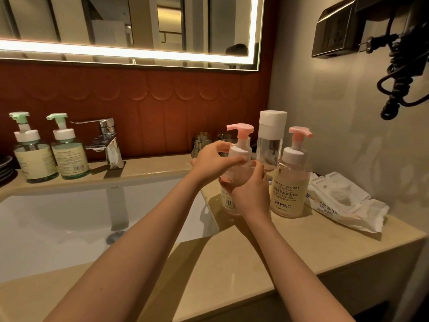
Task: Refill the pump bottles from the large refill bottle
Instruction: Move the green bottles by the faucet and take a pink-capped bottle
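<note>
Right now the clear pump bottle with the pink nozzle and white collar (236, 159) stands on the beige stone counter (290, 247), just right of the white sink (69, 217). My left hand (213, 161) is wrapped around its collar, my right hand (251, 189) clasps its body. Best to brace the body firmly and twist only the collar, keeping it upright. A tall clear refill bottle with a white cap (271, 135) waits behind, beside a second pink-pump bottle (290, 180).

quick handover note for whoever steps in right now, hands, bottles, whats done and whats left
Left hand: on the white collar of the near pink pump bottle.
Right hand: wrapped around that bottle's body, on the counter.
Second pink pump bottle and capped refill bottle stand right of and behind it; two green pump bottles left of the faucet.
Done: no pump off yet.
Left: open, pour, recap.
</note>
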